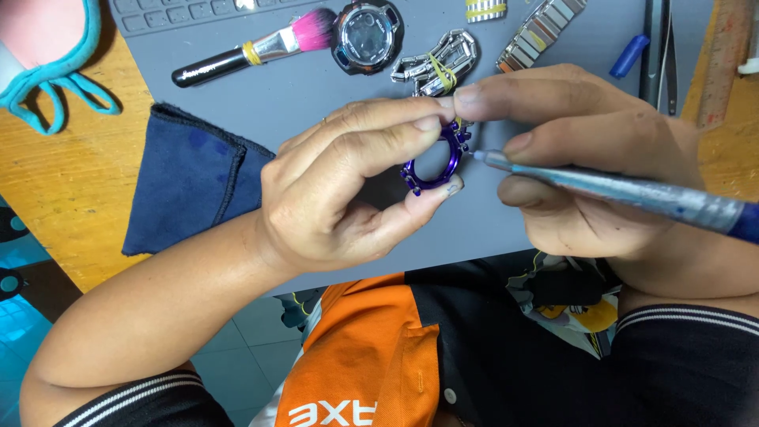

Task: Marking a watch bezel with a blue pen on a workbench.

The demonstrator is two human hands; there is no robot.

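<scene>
Over the grey rubber-matted worktop (316,95), beside a folded dark blue cloth (190,178), the left hand (340,198) pinches a glossy purple ring-shaped watch bezel (437,158) in closed fingers. The right hand (585,158) grips a slim grey-blue metal tool (632,194), tip touching the bezel's lug. Seemingly the pin-working step; next needs steady, precise pressure.

Glossy purple metal bezel (437,164); matt mat (316,95)

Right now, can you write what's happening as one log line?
left hand: holds purple watch ring | right hand: holds blue-grey tool, tip at ring | nearby: brush, blue cloth
</scene>
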